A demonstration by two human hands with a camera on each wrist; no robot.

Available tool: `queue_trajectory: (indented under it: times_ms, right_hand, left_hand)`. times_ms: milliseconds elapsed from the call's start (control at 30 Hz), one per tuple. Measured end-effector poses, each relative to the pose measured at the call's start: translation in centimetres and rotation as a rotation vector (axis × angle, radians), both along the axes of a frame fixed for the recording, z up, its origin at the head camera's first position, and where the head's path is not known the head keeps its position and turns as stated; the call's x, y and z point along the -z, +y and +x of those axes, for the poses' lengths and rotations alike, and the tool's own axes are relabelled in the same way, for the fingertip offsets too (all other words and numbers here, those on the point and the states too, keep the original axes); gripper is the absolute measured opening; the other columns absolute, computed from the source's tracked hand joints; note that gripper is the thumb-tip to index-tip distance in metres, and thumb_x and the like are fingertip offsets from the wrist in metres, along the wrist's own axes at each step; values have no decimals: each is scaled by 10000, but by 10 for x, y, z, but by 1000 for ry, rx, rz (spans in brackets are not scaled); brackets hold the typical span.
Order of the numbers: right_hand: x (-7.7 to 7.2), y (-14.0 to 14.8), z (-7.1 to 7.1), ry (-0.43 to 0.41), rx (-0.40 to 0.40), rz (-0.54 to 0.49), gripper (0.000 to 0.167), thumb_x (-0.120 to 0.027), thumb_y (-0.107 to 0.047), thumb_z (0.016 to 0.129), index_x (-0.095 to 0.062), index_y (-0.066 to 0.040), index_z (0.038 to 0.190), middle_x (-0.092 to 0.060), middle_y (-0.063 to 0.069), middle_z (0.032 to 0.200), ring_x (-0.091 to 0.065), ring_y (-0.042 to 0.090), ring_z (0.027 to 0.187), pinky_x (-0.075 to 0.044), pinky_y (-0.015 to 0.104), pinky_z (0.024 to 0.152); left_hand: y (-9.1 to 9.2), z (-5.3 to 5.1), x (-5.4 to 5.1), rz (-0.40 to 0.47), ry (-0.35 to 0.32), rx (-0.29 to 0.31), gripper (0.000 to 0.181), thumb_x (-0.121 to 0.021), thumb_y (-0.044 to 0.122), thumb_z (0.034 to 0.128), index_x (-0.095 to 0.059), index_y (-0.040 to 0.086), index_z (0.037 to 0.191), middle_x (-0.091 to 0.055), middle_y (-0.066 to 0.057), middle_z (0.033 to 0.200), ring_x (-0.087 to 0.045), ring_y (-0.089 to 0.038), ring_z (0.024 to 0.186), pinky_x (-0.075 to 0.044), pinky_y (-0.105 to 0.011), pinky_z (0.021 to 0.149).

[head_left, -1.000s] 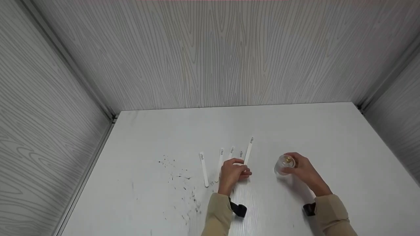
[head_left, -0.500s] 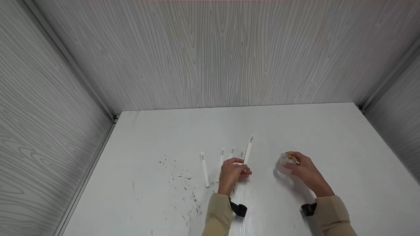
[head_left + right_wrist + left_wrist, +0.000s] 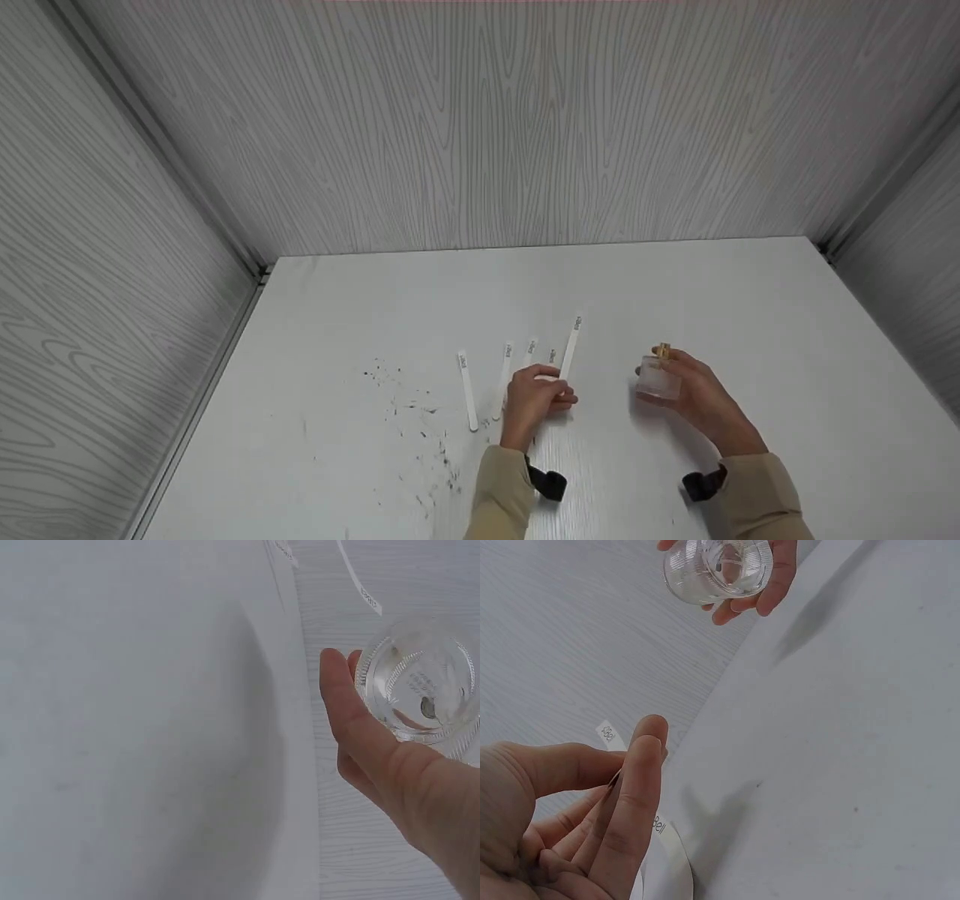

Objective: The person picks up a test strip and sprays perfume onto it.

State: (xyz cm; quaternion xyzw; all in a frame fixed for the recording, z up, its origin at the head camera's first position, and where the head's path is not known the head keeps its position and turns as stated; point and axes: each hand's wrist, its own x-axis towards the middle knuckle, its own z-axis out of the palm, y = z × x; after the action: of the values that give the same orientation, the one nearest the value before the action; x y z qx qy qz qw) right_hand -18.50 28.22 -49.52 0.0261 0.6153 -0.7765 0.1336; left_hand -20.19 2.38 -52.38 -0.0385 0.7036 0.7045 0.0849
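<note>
The head view looks forward and down from above; both closer wrist views share the bottle (image 3: pixel 716 571).

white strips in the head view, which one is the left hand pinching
The rightmost strip, pinched by the left hand; its marked end reaches farther forward than the other strips.

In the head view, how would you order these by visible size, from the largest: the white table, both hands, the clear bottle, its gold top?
1. White table
2. Left hand and right hand: too alike to rank
3. Clear bottle
4. Gold top
</note>
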Motion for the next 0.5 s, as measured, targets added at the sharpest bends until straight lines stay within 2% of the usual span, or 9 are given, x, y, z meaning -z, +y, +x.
queue_trajectory:
  times_ms: [100,267,433,500]
  right_hand:
    - [1,-1,0,-7,-5,-20,224,-465,-168,1076,-512,-160,1295,-591,61,1170,-596,233,1097,-538,477,948]
    - [3,-2,1,12,9,30,425,-532,-121,1048,-381,-162,1444,-551,92,1185,-612,238,990,-585,425,847]
    - [2,-6,2,39,31,129,639,-642,0,955,-332,-119,1501,-553,115,1154,-660,239,862,-589,381,767]
    - [2,-8,2,51,46,177,717,-666,27,921,-290,-74,1523,-557,123,1144,-666,237,860,-585,380,756]
  left_hand:
    - [1,0,0,4,-1,-3,256,-665,-21,888,-662,-82,1136,-742,-119,812,-754,-241,728,-614,-299,658]
    - [1,0,0,21,-3,-2,254,-664,-29,882,-661,-88,1129,-744,-123,809,-754,-239,722,-614,-296,655]
    - [1,-1,0,19,-2,-3,242,-668,-31,883,-664,-80,1119,-742,-121,804,-753,-236,716,-612,-289,650]
    - [2,-1,0,21,3,2,235,-666,-33,886,-663,-82,1116,-741,-123,804,-752,-238,717,-613,-291,652]
